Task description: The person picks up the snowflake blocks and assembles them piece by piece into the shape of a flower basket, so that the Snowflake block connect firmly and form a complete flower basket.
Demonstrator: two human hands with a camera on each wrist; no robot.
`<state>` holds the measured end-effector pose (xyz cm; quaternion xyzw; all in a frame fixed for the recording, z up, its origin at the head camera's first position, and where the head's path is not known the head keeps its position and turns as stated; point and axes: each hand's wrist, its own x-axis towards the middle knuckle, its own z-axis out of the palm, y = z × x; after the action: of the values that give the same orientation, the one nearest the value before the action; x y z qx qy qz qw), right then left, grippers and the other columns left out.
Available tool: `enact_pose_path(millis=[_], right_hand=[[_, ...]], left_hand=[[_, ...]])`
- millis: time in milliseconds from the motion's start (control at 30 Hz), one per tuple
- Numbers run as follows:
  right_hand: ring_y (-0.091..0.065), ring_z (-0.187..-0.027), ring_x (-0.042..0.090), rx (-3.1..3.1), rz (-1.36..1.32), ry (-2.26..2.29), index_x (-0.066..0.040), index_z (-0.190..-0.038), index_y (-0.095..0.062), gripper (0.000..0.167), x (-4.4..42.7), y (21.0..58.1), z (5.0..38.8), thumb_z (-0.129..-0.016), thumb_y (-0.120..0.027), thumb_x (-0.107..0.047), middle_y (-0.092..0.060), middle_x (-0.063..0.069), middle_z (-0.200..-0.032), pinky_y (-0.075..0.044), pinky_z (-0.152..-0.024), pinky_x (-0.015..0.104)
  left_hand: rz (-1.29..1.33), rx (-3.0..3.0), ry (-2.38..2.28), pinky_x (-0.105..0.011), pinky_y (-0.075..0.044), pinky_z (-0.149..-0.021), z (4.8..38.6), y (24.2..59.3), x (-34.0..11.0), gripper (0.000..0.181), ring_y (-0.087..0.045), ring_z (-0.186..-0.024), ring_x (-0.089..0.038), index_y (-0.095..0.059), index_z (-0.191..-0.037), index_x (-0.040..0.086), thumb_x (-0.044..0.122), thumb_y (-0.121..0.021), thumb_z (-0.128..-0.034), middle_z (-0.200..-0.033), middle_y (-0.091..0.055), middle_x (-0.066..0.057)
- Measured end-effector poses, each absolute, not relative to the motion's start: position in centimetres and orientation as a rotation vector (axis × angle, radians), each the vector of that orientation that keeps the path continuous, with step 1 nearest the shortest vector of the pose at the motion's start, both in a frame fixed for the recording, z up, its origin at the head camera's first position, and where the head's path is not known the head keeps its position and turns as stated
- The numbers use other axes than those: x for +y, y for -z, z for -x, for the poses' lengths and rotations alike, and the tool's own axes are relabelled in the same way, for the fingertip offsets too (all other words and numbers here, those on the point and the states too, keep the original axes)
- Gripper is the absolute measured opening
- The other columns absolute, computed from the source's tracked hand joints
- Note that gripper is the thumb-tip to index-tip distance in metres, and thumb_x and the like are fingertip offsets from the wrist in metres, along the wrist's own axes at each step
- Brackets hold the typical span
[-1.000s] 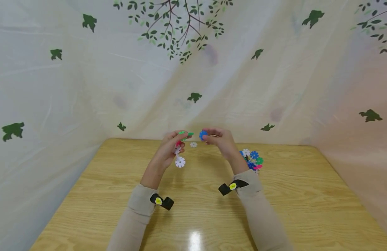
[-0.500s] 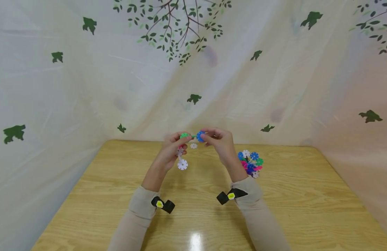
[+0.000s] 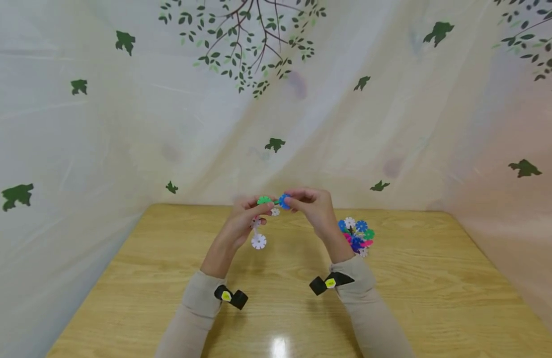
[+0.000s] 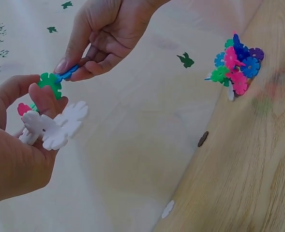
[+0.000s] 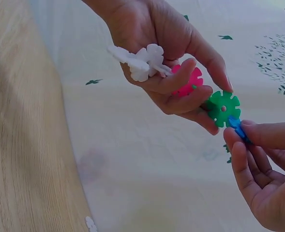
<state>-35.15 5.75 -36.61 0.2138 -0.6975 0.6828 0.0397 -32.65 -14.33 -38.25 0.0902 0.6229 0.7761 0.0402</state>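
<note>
My left hand (image 3: pixel 240 226) holds a chain of notched plastic snowflake discs above the table. White discs (image 5: pixel 147 62) hang at one end, a pink disc (image 5: pixel 188 81) sits between the fingers, and a green disc (image 5: pixel 224 109) stands at the other end. Part of the chain hides behind the left fingers. My right hand (image 3: pixel 316 209) pinches a blue snowflake disc (image 5: pixel 239 130) between thumb and fingers. In both wrist views the blue disc's edge meets the green disc's rim; how deep the notches sit in each other I cannot tell.
A joined cluster of coloured discs (image 4: pixel 239 65) stands on the wooden table (image 3: pixel 419 268), right of the right hand. One loose white disc (image 3: pixel 275 212) lies near the back edge. A small dark brown piece (image 4: pixel 203 139) lies by that edge. Behind hangs a printed curtain (image 3: pixel 213 129).
My right hand has brought the blue disc leftward to the green disc; a gap between them one second ago is gone. The left hand keeps its hold on the chain.
</note>
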Motion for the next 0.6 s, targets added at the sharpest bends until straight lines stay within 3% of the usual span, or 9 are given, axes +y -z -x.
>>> enact_pose_path(millis=[267,433,600], right_hand=[[-0.069,-0.072,0.012,-2.092,-0.699,-2.086,0.011,-0.107,-0.073,0.02,5.28,37.02,35.19,-0.092,-0.073,-0.003,-0.075,-0.005,-0.085,-0.061,-0.069,0.031],[-0.069,-0.072,0.01,-2.108,-0.696,-2.141,0.013,-0.111,-0.07,0.024,5.08,37.34,35.53,-0.094,-0.072,-0.003,-0.073,-0.009,-0.082,-0.061,-0.069,0.029],[-0.07,-0.071,0.01,-2.133,-0.668,-2.174,0.014,-0.112,-0.068,0.025,5.1,37.43,35.78,-0.093,-0.072,-0.002,-0.073,-0.008,-0.082,-0.06,-0.067,0.027]], left_hand=[[-0.252,1.9,-2.421,-0.017,-0.049,-0.06,32.37,38.05,-14.14,0.013,-0.064,-0.083,-0.007,-0.075,-0.098,0.016,0.008,-0.065,-0.0983,-0.088,-0.07,0.005],[-0.219,1.966,-2.36,-0.021,-0.05,-0.064,32.49,38.12,-14.39,0.015,-0.064,-0.083,-0.008,-0.074,-0.11,0.01,0.01,-0.064,-0.0985,-0.087,-0.07,0.007],[-0.236,2.042,-2.257,-0.021,-0.046,-0.062,32.48,38.07,-14.44,0.029,-0.056,-0.074,-0.008,-0.066,-0.126,0.001,0.013,-0.062,-0.0999,-0.088,-0.062,0.006]])
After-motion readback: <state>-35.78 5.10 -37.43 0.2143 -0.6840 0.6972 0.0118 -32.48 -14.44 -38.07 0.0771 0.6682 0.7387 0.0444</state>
